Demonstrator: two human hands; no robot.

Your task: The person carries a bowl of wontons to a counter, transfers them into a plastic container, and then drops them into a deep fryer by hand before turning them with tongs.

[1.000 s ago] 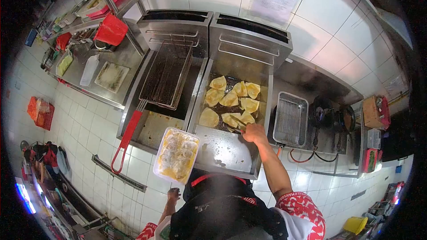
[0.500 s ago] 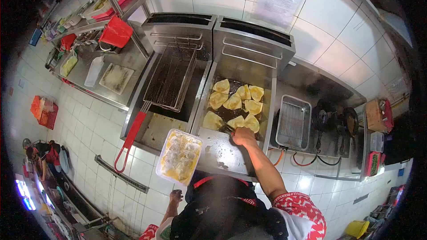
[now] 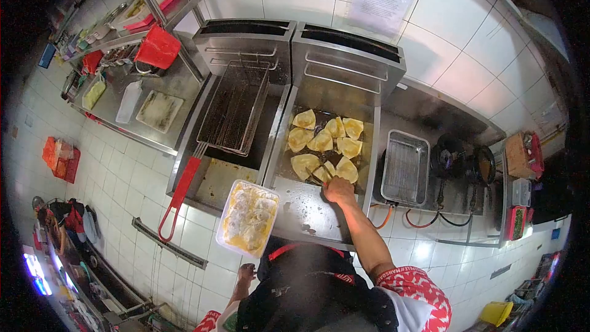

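My right hand [image 3: 339,190] is closed around a pair of metal tongs [image 3: 320,175], whose spread tips reach the front pieces in the right fryer. Several pale yellow folded dumplings [image 3: 320,141] lie in the dark oil there. A large one [image 3: 305,166] sits just left of the tongs. Below the white plastic tub [image 3: 273,209], my left hand [image 3: 246,272] hangs low beside the black apron; its fingers are too small and dark to read. Flour-dusted dumplings [image 3: 249,215] fill the tub, at the fryer's front left corner.
A wire fry basket [image 3: 233,107] with a red handle [image 3: 182,184] rests over the left fryer. To the right stand a metal tray with a rack [image 3: 405,169] and dark pans [image 3: 482,165] on burners. A steel shelf [image 3: 123,117] holds containers at left.
The tongs' tips have come into view, spread between the front dumplings, and my right hand has shifted slightly. The large front-left dumpling has moved a little right. My left hand stays low.
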